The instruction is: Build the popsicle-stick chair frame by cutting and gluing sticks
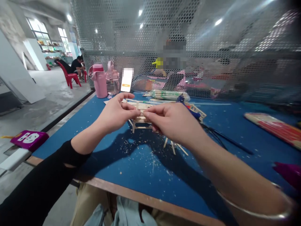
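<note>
Between my hands stands a small wooden stick model [142,127], a frame of thin pale sticks on the blue tabletop. My left hand [115,113] grips its left side, the thumb and a finger pressed together near the top. My right hand [172,121] pinches at the model's upper right, its fingertips almost meeting the left thumb. Whatever lies between the right fingertips is too small to make out. Just behind the right hand lies a blue glue gun [194,112], partly covered. Several loose sticks [175,147] stick out below that hand.
Wood crumbs litter the blue table [145,179]. Behind are a bagged stick bundle [169,95], a lit phone [126,81], a pink flask [100,83] and a clear bottle [113,81], before a perforated metal screen [131,37]. A stick packet [272,127] lies right; a purple power strip [29,140] left.
</note>
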### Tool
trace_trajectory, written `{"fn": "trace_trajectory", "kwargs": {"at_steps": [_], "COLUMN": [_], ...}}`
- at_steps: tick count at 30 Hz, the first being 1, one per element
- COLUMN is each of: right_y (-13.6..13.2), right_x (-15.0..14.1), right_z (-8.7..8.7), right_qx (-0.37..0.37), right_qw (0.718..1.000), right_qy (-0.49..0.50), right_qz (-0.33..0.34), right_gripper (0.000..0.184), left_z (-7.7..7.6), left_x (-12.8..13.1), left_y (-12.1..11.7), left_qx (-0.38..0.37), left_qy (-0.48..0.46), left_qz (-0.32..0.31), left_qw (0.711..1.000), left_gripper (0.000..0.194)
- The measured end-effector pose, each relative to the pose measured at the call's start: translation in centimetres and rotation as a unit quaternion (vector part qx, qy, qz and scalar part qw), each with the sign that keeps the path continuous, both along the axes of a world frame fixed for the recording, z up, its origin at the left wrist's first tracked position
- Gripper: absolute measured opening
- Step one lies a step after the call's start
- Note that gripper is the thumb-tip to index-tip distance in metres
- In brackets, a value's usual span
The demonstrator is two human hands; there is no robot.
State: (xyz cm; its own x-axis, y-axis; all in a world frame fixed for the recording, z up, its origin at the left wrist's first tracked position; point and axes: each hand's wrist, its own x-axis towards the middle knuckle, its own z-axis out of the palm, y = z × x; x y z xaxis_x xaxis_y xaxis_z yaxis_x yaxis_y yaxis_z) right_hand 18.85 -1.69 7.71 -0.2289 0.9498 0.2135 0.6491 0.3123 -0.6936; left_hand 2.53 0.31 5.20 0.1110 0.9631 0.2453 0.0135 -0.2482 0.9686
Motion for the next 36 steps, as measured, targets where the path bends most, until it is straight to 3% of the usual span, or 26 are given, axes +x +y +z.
{"fn": "trace_trajectory", "kwargs": {"at_steps": [2,4,7,12,16,20,22,24,27,30,32,33,34,36], "right_y": [-0.1,0.0,0.6,1.6,2.3,3.4,4.0,4.8,5.9,6.2,5.9,5.6,5.4,5.1], "right_x": [1.0,1.7,2.1,1.2,0.6,0.7,1.4,2.7,4.9,6.1,6.1,6.0,6.0,6.2], "right_z": [0.7,1.0,0.8,0.0,0.1,1.4,2.0,2.1,0.5,-2.8,-5.4,-6.7,-7.8,-9.4], "right_qx": [0.030,0.115,0.199,0.101,0.019,-0.056,-0.022,0.064,0.141,0.131,0.148,0.148,0.139,0.132], "right_qw": [0.999,0.992,0.979,0.992,0.991,0.987,0.994,0.998,0.980,0.963,0.933,0.919,0.913,0.917], "right_qy": [-0.009,0.007,0.011,-0.007,0.050,0.038,0.027,0.001,-0.134,-0.233,-0.272,-0.290,-0.308,-0.333], "right_qz": [-0.021,-0.046,-0.028,0.075,0.125,0.147,0.107,0.025,-0.047,0.027,0.184,0.221,0.231,0.176], "right_gripper": [0.021,0.016,0.008,0.037,0.040,0.035,0.027,0.014,0.006,0.012,0.029,0.033,0.036,0.044], "left_z": [-0.1,-0.2,-0.3,-0.4,-0.5,-0.6,-0.7,-0.7,-0.6,-0.3,-0.2,-0.1,-0.1,-0.1], "left_x": [-0.1,-0.3,-0.4,-0.1,0.0,-0.5,-1.0,-1.7,-2.5,-2.7,-2.6,-2.5,-2.5,-2.4], "left_y": [0.0,0.1,0.1,-0.2,-0.3,-0.1,0.0,0.2,0.3,0.3,0.1,0.1,0.0,-0.1], "left_qx": [-0.014,-0.018,-0.018,-0.021,-0.018,-0.019,-0.023,-0.028,-0.030,-0.037,-0.047,-0.051,-0.053,-0.053], "left_qy": [-0.012,-0.018,-0.024,-0.036,-0.041,-0.036,-0.034,-0.040,-0.054,-0.067,-0.075,-0.080,-0.085,-0.093], "left_qz": [-0.011,-0.015,-0.018,-0.041,-0.037,-0.030,-0.014,0.005,0.020,0.016,0.010,0.007,0.005,0.003], "left_qw": [1.000,1.000,0.999,0.998,0.998,0.999,0.999,0.999,0.998,0.997,0.996,0.995,0.995,0.994], "left_gripper": [0.039,0.040,0.040,0.041,0.041,0.043,0.044,0.044,0.045,0.044,0.044,0.043,0.043,0.043]}}
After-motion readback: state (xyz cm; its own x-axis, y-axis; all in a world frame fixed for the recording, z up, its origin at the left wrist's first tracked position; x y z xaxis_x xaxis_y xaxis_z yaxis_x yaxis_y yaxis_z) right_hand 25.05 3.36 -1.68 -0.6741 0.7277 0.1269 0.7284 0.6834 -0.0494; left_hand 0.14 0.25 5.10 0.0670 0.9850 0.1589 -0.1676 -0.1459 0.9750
